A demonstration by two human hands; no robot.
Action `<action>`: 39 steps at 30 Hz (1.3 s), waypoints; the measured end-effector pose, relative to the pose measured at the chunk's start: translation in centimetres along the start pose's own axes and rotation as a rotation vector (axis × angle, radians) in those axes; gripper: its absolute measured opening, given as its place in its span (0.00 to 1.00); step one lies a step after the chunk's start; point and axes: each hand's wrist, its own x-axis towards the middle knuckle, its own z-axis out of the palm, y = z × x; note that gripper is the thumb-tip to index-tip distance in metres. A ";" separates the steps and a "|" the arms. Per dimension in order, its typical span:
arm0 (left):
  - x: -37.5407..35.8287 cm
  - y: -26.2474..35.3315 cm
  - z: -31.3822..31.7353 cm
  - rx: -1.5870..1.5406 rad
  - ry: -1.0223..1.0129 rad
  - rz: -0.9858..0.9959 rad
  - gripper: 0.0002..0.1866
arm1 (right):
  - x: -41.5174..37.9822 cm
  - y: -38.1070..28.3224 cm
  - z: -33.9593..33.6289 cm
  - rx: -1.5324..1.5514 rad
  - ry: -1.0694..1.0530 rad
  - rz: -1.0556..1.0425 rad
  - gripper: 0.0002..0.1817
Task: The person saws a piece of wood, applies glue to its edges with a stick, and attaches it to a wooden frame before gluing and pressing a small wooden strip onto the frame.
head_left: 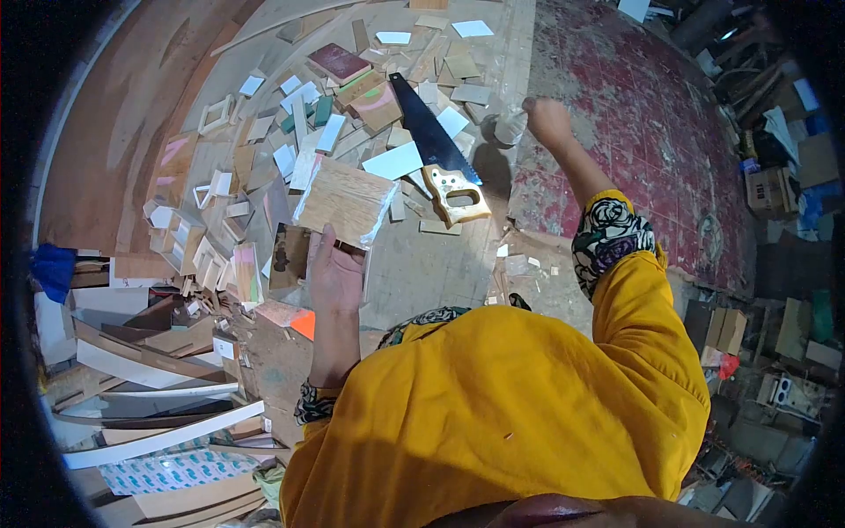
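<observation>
My left hand [336, 275] is closed on the near edge of a small wooden box [345, 201] with a square wood-grain top and whitish edges, its thumb on the top. Off to the right, my right hand [547, 121] is closed at the edge of a whitish, translucent container [510, 128], which it seems to grip by the rim. A handsaw with a dark blade [429, 128] and a light wooden handle [456, 195] lies between the two hands, just right of the box.
Wood offcuts and white blocks [331, 133] cover the worktop around the saw. Small frames [211, 262] pile up at its left. Long curved strips [167, 436] are stacked at the lower left. A worn red surface [616, 150] spreads at the right, with cartons [770, 191] beyond.
</observation>
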 end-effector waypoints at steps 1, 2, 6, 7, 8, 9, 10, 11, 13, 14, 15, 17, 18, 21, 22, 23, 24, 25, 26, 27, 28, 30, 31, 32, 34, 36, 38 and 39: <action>0.0 0.0 0.0 0.001 -0.003 0.000 0.24 | 0.0 0.1 0.0 0.011 0.006 0.041 0.07; -0.1 0.0 0.1 0.002 -0.009 0.002 0.23 | -0.1 0.3 0.0 0.010 0.008 0.043 0.07; 0.1 -0.2 -0.4 -0.006 -0.023 0.003 0.22 | -0.4 0.5 0.0 0.045 -0.001 0.104 0.08; 0.1 -0.2 -0.4 -0.006 -0.025 0.003 0.22 | -0.4 0.3 -0.2 0.047 -0.017 0.117 0.08; 0.0 -0.2 -0.3 0.006 -0.022 0.006 0.22 | -0.6 0.3 -0.5 0.046 -0.014 0.116 0.08; -0.1 -0.1 -0.1 0.019 -0.018 0.009 0.22 | -1.0 -0.4 -1.6 0.073 0.032 0.146 0.08; -0.2 -0.1 0.0 0.018 -0.018 0.009 0.22 | -1.3 -0.7 -2.2 0.101 0.076 0.176 0.08; -0.3 -0.1 0.1 0.017 -0.012 0.012 0.21 | -1.3 -0.7 -1.8 0.101 0.075 0.176 0.08; -0.4 -0.1 0.2 0.015 -0.007 0.012 0.21 | -1.4 -0.4 -0.8 0.202 0.163 0.140 0.07; -0.4 -0.2 0.2 0.008 -0.001 0.010 0.21 | -1.4 -0.2 -0.4 0.200 0.162 0.141 0.07; -0.4 -0.2 0.2 0.001 0.005 0.009 0.21 | -1.4 -0.4 -0.3 0.255 0.185 0.136 0.07; -0.5 -0.1 0.5 -0.007 -0.002 0.003 0.22 | -1.2 -0.5 -0.3 0.312 0.210 0.129 0.08; -0.5 0.0 0.6 -0.013 -0.008 -0.002 0.23 | -1.3 -1.1 -1.3 0.232 0.111 0.147 0.07; -0.5 0.0 0.6 -0.018 -0.012 0.010 0.22 | -1.4 -2.0 -1.8 0.094 -0.004 0.118 0.07; -0.5 -0.1 0.5 -0.017 -0.012 0.010 0.22 | -1.4 -2.3 -1.8 0.033 -0.023 0.072 0.06; -0.5 -0.2 0.4 -0.014 -0.007 0.009 0.22 | -1.6 -2.7 -1.9 0.033 -0.024 0.074 0.06; -0.5 -0.2 0.4 -0.012 -0.002 0.008 0.22 | -1.7 -3.3 -2.3 0.051 -0.017 0.050 0.06; -0.5 -0.2 0.4 -0.012 -0.002 0.008 0.22 | -1.8 -3.6 -2.5 0.069 -0.010 0.025 0.06; -0.4 -0.2 0.3 -0.006 -0.014 0.006 0.21 | -1.6 -3.4 -2.1 0.069 -0.009 0.024 0.06; -0.5 -0.2 0.3 0.000 -0.025 0.003 0.19 | -1.3 -3.1 -1.1 0.048 -0.008 0.036 0.06; -0.6 -0.2 0.4 0.000 -0.025 0.003 0.19 | -1.0 -2.7 -0.2 0.026 -0.007 0.048 0.07; -0.7 -0.2 0.6 -0.008 -0.029 -0.009 0.19 | -0.4 -1.8 1.0 0.154 0.057 0.119 0.07; -0.7 -0.2 0.5 -0.008 -0.031 -0.010 0.19 | -0.3 -1.3 1.3 0.283 0.122 0.187 0.06; -0.6 -0.3 0.4 -0.003 -0.031 -0.014 0.19 | -0.3 -0.9 1.6 0.282 0.124 0.188 0.06; -0.6 -0.4 0.2 0.001 -0.032 -0.016 0.20 | -0.2 -0.8 1.0 0.472 0.173 0.263 0.06; -0.5 -0.5 0.2 0.007 -0.006 -0.023 0.21 | -0.5 -1.4 0.3 0.345 0.142 0.219 0.06; -0.4 -0.5 0.2 0.010 0.007 -0.020 0.22 | -1.2 -2.4 -0.7 0.218 0.107 0.177 0.07; -0.4 -0.5 0.2 0.015 0.018 -0.018 0.22 | -1.4 -3.2 -1.9 0.170 0.068 0.174 0.07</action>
